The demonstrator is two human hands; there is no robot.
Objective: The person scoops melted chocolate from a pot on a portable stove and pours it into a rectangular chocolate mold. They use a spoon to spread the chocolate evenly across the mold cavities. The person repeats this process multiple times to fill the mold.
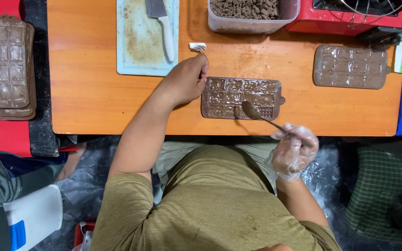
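Nearly every cell of the chocolate mould at frame centre looks filled, one lower-right cell bare, while the left hand steadies its edge with curled fingers and the gloved right hand grips a spoon.

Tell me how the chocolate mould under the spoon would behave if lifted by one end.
The mould looks thin and flexible, so it would probably sag. Its cavities appear filled, so likely heavy for its size and apt to spill. The left hand steadies its edge.
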